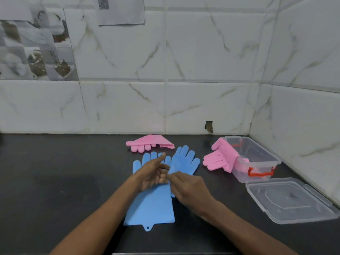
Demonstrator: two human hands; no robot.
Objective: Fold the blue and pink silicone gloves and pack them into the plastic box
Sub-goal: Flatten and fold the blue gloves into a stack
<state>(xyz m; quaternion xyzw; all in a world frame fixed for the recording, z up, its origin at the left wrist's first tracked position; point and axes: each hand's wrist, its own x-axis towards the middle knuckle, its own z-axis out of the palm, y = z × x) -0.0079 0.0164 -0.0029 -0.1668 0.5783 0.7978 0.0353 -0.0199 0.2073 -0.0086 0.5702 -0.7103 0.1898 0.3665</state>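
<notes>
Nearest blue glove lies flat on the dark counter, its cuff smooth. Left hand and right hand meet above it, fingers curled; whether either pinches silicone cannot be told. Recommended: fold cuff to fingers and press firmly, as silicone likely springs back. Second blue glove lies just beside. Clear lid is off. Bristled pink glove drapes over the rim of the plastic box; folded pink glove lies near the wall.

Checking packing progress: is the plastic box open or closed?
Open. The lid lies flat on the counter beside the plastic box, and a pink glove drapes over its rim.
</notes>
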